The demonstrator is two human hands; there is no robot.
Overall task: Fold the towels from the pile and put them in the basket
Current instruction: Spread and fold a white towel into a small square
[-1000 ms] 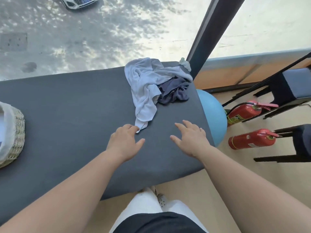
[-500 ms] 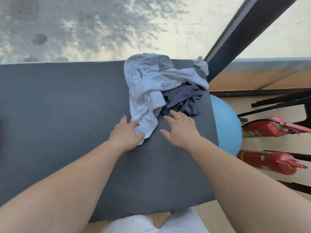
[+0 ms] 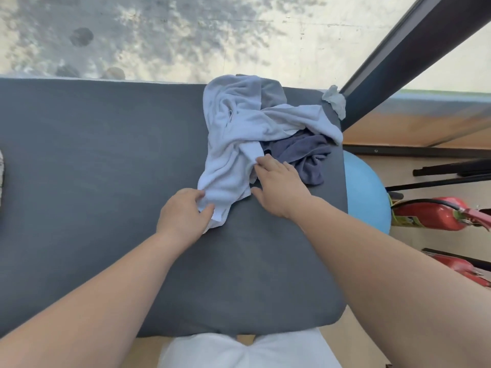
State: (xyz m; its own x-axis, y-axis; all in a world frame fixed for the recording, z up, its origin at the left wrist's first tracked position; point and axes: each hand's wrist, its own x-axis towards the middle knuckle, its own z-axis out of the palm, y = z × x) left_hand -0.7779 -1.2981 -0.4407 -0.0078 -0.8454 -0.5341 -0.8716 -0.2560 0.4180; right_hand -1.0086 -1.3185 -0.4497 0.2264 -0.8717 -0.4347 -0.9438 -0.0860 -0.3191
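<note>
Three towels point(image 3: 231, 155) point(image 3: 305, 158) point(image 3: 272, 95) are lying on one table point(image 3: 106, 168) under two hands point(image 3: 183, 211) point(image 3: 279, 187); two fire extinguishers point(image 3: 430, 213) point(image 3: 457, 269) and one ball point(image 3: 366, 189) are sitting alongside

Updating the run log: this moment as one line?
left hand pinches light towel | right hand touches it | dark towel in pile

Left grip point(image 3: 183, 212) pinches near corner of pale towel point(image 3: 231, 144) on grey worktop point(image 3: 106, 168). Right grip point(image 3: 279, 187), fingers flat, touches same towel beside dark towel point(image 3: 303, 155). Blue ball point(image 3: 366, 192) at worktop's right end; red extinguisher point(image 3: 430, 216) beyond.
</note>
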